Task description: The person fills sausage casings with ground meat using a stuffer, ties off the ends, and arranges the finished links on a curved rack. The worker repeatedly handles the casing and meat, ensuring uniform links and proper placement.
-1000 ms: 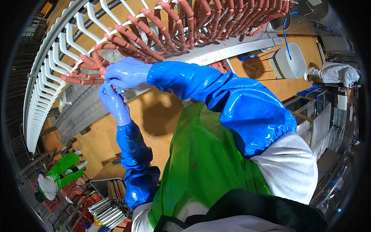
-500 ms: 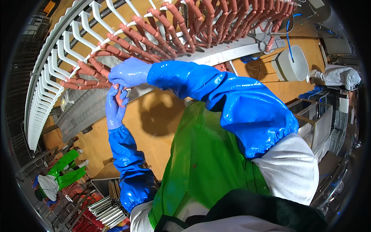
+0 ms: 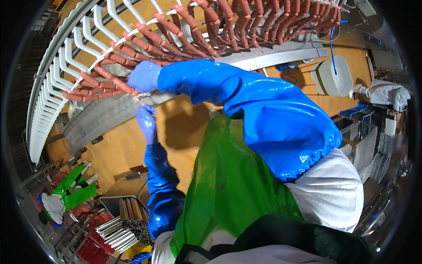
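Strings of pink sausage links (image 3: 173, 28) hang from the white hooks (image 3: 81, 39) of a curved rail. My right hand (image 3: 145, 75), in a purple glove, is closed at the lower end of the hanging links, its fingertips mostly hidden behind it. Just below, my left hand (image 3: 147, 122), also gloved, has its fingers drawn together. A thin pinkish strip, perhaps casing, shows between its fingertips and the sausage end (image 3: 133, 90) beside my right hand. Blue sleeves cover both my forearms.
Below the sausages runs a long metal trough (image 3: 96, 121). A white tub (image 3: 336, 79) with a blue hose stands at right, near a person in white (image 3: 387, 94). Lower left are a person in a green apron (image 3: 72, 189) and a bundle of metal rods (image 3: 116, 235).
My left hand has drawn down and away from my right hand, and the sausage piece seen in it earlier no longer shows there. My right hand has shifted slightly right.
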`<state>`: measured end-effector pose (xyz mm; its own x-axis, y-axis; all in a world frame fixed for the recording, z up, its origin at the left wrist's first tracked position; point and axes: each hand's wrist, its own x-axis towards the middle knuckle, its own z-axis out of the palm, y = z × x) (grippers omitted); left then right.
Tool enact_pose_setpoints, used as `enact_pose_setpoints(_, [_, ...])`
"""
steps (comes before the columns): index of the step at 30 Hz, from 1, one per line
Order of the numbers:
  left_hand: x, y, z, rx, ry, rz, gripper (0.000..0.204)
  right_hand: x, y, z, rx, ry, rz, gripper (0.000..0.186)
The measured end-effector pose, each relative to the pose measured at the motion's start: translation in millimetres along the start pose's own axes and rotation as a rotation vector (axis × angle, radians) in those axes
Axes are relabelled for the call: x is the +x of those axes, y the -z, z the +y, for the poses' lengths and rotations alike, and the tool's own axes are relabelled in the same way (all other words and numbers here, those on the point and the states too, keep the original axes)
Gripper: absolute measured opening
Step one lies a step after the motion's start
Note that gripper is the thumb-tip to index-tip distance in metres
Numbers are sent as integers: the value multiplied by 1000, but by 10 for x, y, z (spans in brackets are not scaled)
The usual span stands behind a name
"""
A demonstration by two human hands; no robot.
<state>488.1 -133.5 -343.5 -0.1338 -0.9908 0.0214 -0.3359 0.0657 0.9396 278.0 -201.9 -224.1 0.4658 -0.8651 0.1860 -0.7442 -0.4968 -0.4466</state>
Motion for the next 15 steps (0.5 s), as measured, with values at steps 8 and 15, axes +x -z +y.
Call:
enact_pose_setpoints(8, [-749, -2014, -638, -591, 492, -492, 8, -1780, 613, 421, 359, -507, 392, 34])
enact_pose_setpoints(15, [-518, -3209, 1291, 92, -212, -427, 33, -3578, -195, 1544, 248, -843, 544, 29])
